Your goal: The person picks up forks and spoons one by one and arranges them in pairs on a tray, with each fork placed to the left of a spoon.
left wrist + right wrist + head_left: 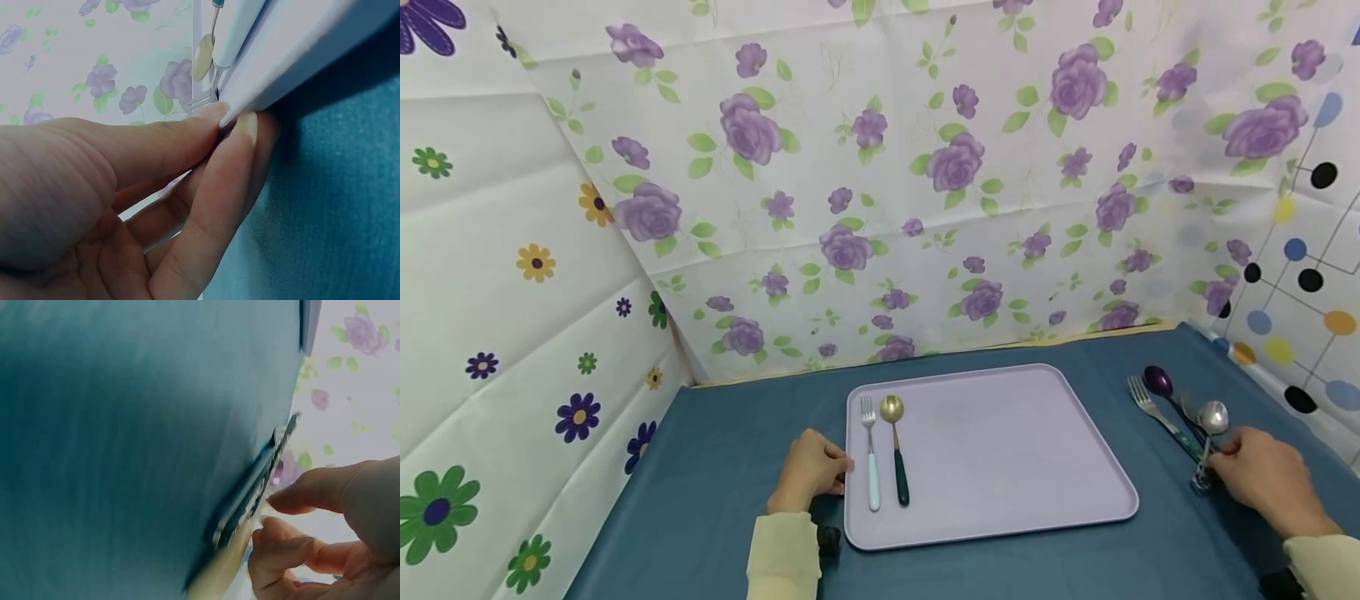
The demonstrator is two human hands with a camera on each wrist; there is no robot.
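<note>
At the left edge of the pale lilac tray, my left hand pinches the rim between thumb and fingers. A fork with a pale mint handle and a gold spoon with a dark green handle lie on the tray's left side. My right hand is at a small cutlery pile on the right. Its fingertips are right at the handle of a silver spoon, and a gap shows between thumb and forefinger in the right wrist view. A fork with a green handle and a dark purple spoon lie beside it.
A blue cloth covers the table. Behind it hangs a white sheet with purple roses, and patterned sheets close off the left and right sides. Another fork is partly hidden in the cutlery pile.
</note>
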